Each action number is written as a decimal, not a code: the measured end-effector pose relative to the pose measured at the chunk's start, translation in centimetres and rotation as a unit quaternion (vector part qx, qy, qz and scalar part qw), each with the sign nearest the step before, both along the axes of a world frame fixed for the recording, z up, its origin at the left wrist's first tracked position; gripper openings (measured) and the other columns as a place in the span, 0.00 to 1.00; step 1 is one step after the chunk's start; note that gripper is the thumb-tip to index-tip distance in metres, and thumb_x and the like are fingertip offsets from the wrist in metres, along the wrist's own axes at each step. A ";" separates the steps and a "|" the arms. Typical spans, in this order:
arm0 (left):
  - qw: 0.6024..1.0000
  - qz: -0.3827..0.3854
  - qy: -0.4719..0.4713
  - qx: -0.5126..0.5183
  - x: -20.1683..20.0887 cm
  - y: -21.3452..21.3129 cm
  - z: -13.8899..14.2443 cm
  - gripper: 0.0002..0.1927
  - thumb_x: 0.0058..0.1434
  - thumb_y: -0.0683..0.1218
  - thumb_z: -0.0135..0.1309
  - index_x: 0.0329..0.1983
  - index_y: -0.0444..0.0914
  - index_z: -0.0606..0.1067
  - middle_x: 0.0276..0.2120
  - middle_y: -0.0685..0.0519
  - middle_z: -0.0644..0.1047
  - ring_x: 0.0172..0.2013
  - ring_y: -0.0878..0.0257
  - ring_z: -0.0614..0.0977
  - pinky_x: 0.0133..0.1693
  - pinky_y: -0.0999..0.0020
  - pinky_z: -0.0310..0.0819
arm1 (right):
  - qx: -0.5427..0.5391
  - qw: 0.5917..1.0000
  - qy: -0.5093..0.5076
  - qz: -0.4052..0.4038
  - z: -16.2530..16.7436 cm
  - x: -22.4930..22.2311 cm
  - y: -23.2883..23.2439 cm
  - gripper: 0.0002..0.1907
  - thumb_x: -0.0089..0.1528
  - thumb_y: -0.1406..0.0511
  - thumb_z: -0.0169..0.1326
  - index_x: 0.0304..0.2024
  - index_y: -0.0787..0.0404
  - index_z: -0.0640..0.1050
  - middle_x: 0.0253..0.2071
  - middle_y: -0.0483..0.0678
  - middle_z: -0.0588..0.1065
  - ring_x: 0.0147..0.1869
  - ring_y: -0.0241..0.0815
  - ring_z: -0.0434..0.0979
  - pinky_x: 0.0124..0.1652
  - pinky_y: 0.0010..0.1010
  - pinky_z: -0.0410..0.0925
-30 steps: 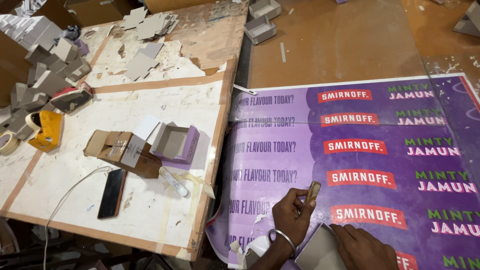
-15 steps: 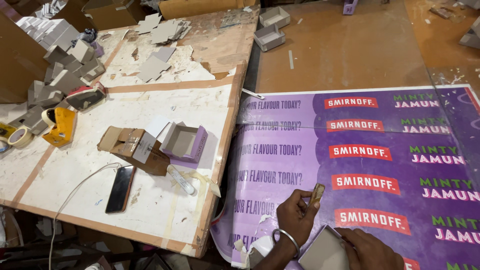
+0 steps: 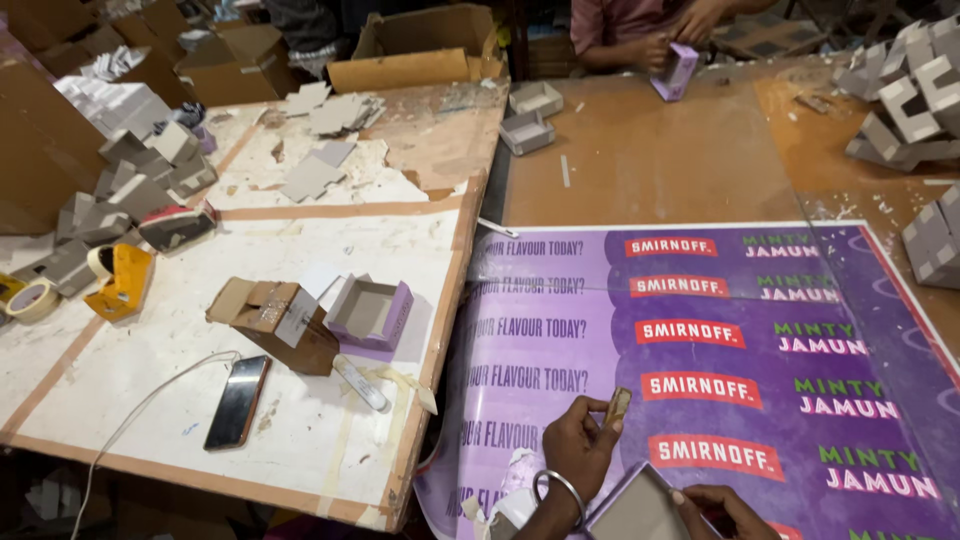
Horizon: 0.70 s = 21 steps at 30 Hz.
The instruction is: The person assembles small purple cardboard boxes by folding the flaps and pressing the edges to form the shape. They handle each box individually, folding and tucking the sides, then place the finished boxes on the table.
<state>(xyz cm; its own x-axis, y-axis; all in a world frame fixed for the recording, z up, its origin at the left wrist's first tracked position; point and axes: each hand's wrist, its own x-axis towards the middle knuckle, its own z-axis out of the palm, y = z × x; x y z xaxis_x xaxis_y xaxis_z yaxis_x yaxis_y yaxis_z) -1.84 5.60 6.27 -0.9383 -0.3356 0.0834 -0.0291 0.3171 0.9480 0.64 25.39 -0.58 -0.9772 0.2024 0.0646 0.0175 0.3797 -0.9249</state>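
My left hand, a metal bangle on its wrist, pinches a small tan stick-like piece above a large purple printed sheet. My right hand rests at the bottom edge of the view on a small grey cardboard box, which is partly cut off. Both hands hover over the near part of the sheet.
A white-topped board on the left carries an open purple-grey box, a brown carton, a phone, tape rolls and grey card pieces. Another person's hands hold a purple box at the far side. Grey boxes are stacked at the right.
The view has tilted up, bringing the far person and the boxes at the right into sight. My hands keep their hold and sit lower in the picture.
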 end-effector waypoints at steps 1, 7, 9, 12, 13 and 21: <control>1.000 -0.003 0.004 -0.008 0.0 0.0 0.0 0.09 0.57 0.46 0.65 0.39 0.39 0.81 0.16 0.56 0.72 0.18 0.67 0.73 0.24 0.67 0.65 | -0.014 1.000 0.008 0.003 0.4 0.0 -0.2 0.07 0.55 0.68 0.67 0.34 0.64 0.84 0.28 0.53 0.81 0.33 0.43 0.87 0.41 0.33 0.78; 1.000 -0.005 -0.015 0.005 0.2 -0.1 -0.2 0.10 0.58 0.47 0.64 0.41 0.41 0.80 0.17 0.55 0.73 0.19 0.64 0.74 0.24 0.65 0.65 | 0.016 0.999 -0.036 -0.010 1.7 0.3 -0.5 0.08 0.56 0.68 0.66 0.37 0.64 0.84 0.30 0.52 0.83 0.33 0.43 0.86 0.38 0.35 0.78; 1.000 -0.005 0.001 -0.021 0.1 -0.2 -0.2 0.10 0.58 0.47 0.65 0.41 0.41 0.80 0.17 0.55 0.73 0.19 0.64 0.76 0.25 0.66 0.67 | 0.012 1.000 0.029 0.000 1.6 0.0 -0.9 0.08 0.57 0.67 0.66 0.36 0.65 0.82 0.29 0.54 0.83 0.35 0.42 0.85 0.41 0.33 0.77; 1.000 0.002 0.006 -0.027 -0.1 -0.2 0.0 0.10 0.58 0.48 0.65 0.40 0.41 0.80 0.17 0.55 0.74 0.20 0.64 0.76 0.25 0.66 0.67 | -0.049 0.992 0.120 0.008 1.2 -0.8 -1.3 0.09 0.59 0.66 0.65 0.38 0.64 0.80 0.29 0.53 0.81 0.38 0.39 0.84 0.44 0.30 0.76; 1.000 0.005 -0.002 -0.027 -0.2 -0.3 0.0 0.10 0.58 0.48 0.65 0.40 0.41 0.80 0.18 0.55 0.74 0.20 0.64 0.76 0.25 0.65 0.67 | -0.080 0.987 0.141 0.009 1.0 -0.7 -1.5 0.10 0.59 0.66 0.65 0.39 0.63 0.79 0.30 0.52 0.81 0.39 0.37 0.84 0.45 0.28 0.76; 1.000 -0.004 -0.004 -0.023 -0.2 -0.5 -0.2 0.10 0.59 0.47 0.64 0.42 0.40 0.80 0.18 0.54 0.75 0.20 0.64 0.77 0.25 0.66 0.68 | -0.021 0.996 0.083 -0.008 1.0 -0.7 -1.6 0.10 0.59 0.67 0.66 0.38 0.64 0.78 0.26 0.52 0.80 0.28 0.36 0.78 0.35 0.25 0.70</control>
